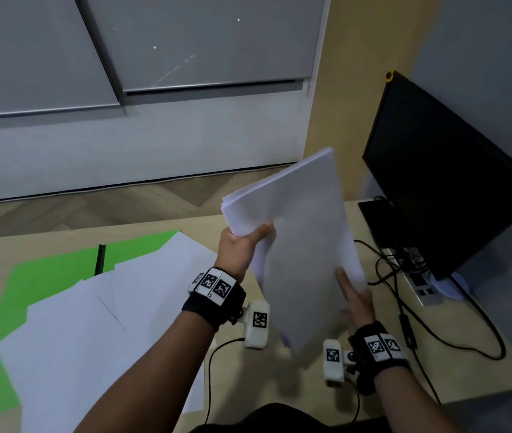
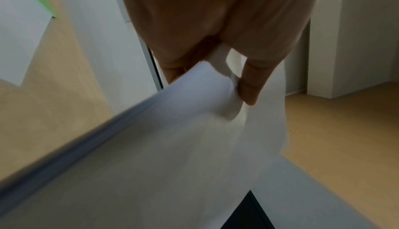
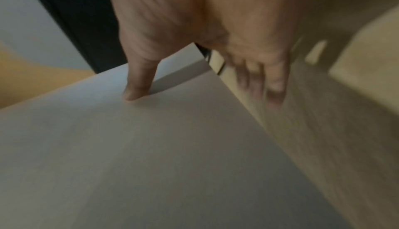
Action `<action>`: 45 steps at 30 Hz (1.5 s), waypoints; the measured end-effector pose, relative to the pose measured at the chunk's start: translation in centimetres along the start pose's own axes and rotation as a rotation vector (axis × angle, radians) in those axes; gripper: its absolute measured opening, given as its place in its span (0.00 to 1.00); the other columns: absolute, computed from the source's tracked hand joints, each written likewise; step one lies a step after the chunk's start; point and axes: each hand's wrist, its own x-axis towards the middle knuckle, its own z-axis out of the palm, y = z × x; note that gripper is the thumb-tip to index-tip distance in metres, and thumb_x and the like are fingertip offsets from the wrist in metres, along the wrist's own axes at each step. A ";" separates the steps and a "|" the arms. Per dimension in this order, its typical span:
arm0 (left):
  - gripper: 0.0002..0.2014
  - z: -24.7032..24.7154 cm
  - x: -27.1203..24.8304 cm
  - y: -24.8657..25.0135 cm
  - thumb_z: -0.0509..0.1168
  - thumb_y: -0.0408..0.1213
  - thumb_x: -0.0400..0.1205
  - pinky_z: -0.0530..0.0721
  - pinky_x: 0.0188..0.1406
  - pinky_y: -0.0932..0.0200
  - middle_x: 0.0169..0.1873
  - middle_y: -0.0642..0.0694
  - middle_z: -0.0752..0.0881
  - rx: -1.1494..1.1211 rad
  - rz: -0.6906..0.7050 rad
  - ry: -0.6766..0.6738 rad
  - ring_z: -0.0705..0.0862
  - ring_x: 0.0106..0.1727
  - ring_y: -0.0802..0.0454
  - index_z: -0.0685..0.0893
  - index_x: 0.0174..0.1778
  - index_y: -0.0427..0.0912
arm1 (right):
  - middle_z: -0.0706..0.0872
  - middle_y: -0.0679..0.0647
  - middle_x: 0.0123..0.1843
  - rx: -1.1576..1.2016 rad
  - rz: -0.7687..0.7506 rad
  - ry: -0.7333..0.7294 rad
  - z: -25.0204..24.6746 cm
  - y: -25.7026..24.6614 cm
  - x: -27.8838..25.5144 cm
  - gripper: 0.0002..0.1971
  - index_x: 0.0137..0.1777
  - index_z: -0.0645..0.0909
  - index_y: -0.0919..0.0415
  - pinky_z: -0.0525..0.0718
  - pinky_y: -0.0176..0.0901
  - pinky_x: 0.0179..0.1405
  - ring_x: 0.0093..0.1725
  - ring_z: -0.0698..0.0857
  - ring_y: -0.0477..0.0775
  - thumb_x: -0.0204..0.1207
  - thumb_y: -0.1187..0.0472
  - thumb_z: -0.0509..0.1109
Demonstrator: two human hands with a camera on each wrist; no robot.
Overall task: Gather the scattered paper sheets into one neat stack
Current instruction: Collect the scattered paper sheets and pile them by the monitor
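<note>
A thick stack of white paper (image 1: 298, 232) is up in the air over the right half of the table, tilted with its face toward me. My left hand (image 1: 242, 242) grips its left edge, thumb on the front and fingers behind. My right hand (image 1: 354, 298) pinches the lower right edge, thumb lying along the front. In the left wrist view the left hand (image 2: 211, 79) clamps the stack (image 2: 151, 147) near a corner. The right wrist view, blurred, shows my right hand (image 3: 200, 87) with the thumb pressed on the stack (image 3: 129, 147). Several loose white sheets (image 1: 92, 314) lie overlapping on the table's left.
A green mat (image 1: 30, 282) lies under the loose sheets, with a black strip (image 1: 101, 259) across it. A dark monitor (image 1: 454, 182) stands at the right, with cables (image 1: 404, 295) and a power strip (image 1: 420, 282) beside it on the wooden table (image 1: 482, 354).
</note>
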 end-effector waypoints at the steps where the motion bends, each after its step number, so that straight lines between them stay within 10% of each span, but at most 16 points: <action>1: 0.05 0.0 -0.2 0.2 0.78 0.33 0.75 0.84 0.37 0.61 0.38 0.49 0.92 -0.021 -0.004 -0.013 0.90 0.39 0.54 0.89 0.43 0.42 | 0.80 0.53 0.71 0.081 0.110 -0.073 0.1 0.8 0.0 0.54 0.78 0.69 0.52 0.79 0.66 0.67 0.70 0.79 0.62 0.53 0.31 0.84; 9: 0.23 -1.5 -0.8 -2.1 0.81 0.40 0.71 0.85 0.62 0.46 0.57 0.43 0.91 -0.246 -0.168 0.035 0.89 0.58 0.43 0.87 0.61 0.39 | 0.90 0.62 0.58 0.475 0.193 -0.337 0.1 1.6 -3.4 0.30 0.70 0.80 0.61 0.82 0.60 0.52 0.58 0.85 0.67 0.70 0.49 0.77; 16: 0.42 -6.5 -1.0 -13.3 0.85 0.45 0.63 0.89 0.46 0.48 0.53 0.40 0.88 -0.083 -0.587 0.252 0.90 0.43 0.43 0.78 0.70 0.30 | 0.90 0.65 0.55 0.096 0.277 -0.320 -2.6 3.0 -2.4 0.18 0.66 0.82 0.66 0.85 0.59 0.51 0.55 0.88 0.68 0.77 0.62 0.73; 21: 0.21 -10.3 -2.4 -17.7 0.72 0.31 0.78 0.87 0.41 0.50 0.55 0.35 0.86 0.089 -0.751 0.202 0.85 0.46 0.41 0.80 0.67 0.33 | 0.93 0.62 0.44 -0.068 0.344 -0.285 -6.8 6.0 -2.2 0.12 0.61 0.83 0.68 0.85 0.51 0.38 0.40 0.92 0.63 0.77 0.68 0.73; 28: 0.29 -9.5 -2.7 -18.1 0.72 0.70 0.68 0.79 0.42 0.57 0.45 0.48 0.87 0.917 -0.579 -0.223 0.85 0.46 0.49 0.81 0.50 0.48 | 0.91 0.66 0.53 -0.193 0.373 -0.211 -10.3 7.9 -0.1 0.30 0.58 0.88 0.66 0.84 0.71 0.59 0.51 0.90 0.71 0.52 0.63 0.89; 35: 0.28 -6.7 -2.1 -18.0 0.74 0.45 0.75 0.76 0.48 0.56 0.61 0.40 0.85 1.068 -0.440 -0.328 0.84 0.60 0.40 0.75 0.69 0.42 | 0.92 0.64 0.50 -0.137 0.262 -0.064 -8.8 7.6 -1.3 0.16 0.54 0.88 0.67 0.85 0.71 0.58 0.51 0.90 0.69 0.67 0.64 0.83; 41: 0.46 -8.4 -0.9 -18.5 0.68 0.69 0.63 0.81 0.64 0.47 0.65 0.42 0.85 0.977 -0.567 -0.378 0.84 0.63 0.42 0.78 0.72 0.42 | 0.92 0.62 0.50 -0.168 0.203 -0.070 -8.7 7.9 -0.7 0.13 0.54 0.88 0.66 0.87 0.62 0.55 0.50 0.91 0.65 0.71 0.61 0.81; 45: 0.33 -9.7 -1.7 -18.7 0.66 0.66 0.75 0.82 0.60 0.52 0.59 0.45 0.89 0.996 -0.550 -0.339 0.86 0.56 0.45 0.85 0.63 0.41 | 0.92 0.62 0.51 -0.196 0.213 -0.106 -8.3 8.4 -0.6 0.13 0.55 0.87 0.65 0.87 0.58 0.53 0.51 0.91 0.64 0.73 0.62 0.79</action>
